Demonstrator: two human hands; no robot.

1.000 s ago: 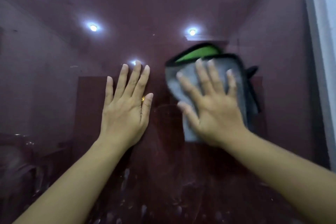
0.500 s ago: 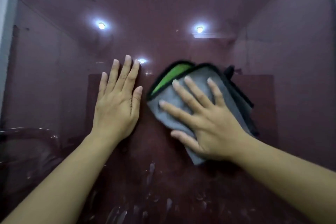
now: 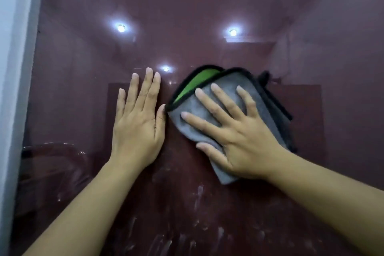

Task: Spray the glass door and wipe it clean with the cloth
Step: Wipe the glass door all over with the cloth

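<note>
The dark tinted glass door (image 3: 207, 16) fills the view and mirrors ceiling lights. A folded grey cloth (image 3: 226, 87) with a black hem and a green inner face lies flat against the glass at centre right. My right hand (image 3: 234, 131) presses it there with straight, spread fingers. My left hand (image 3: 137, 122) lies flat on the bare glass just left of the cloth, its thumb touching the cloth's left corner. White streaks and droplets (image 3: 197, 195) mark the glass below both hands. No spray bottle is in view.
A pale door frame (image 3: 14, 89) runs down the left edge. A dim curved shape (image 3: 52, 164), seen in or through the glass, shows at lower left.
My right hand has slid the cloth left and slightly down across the glass until it meets my left thumb. The view shifted left, bringing the left frame in.
</note>
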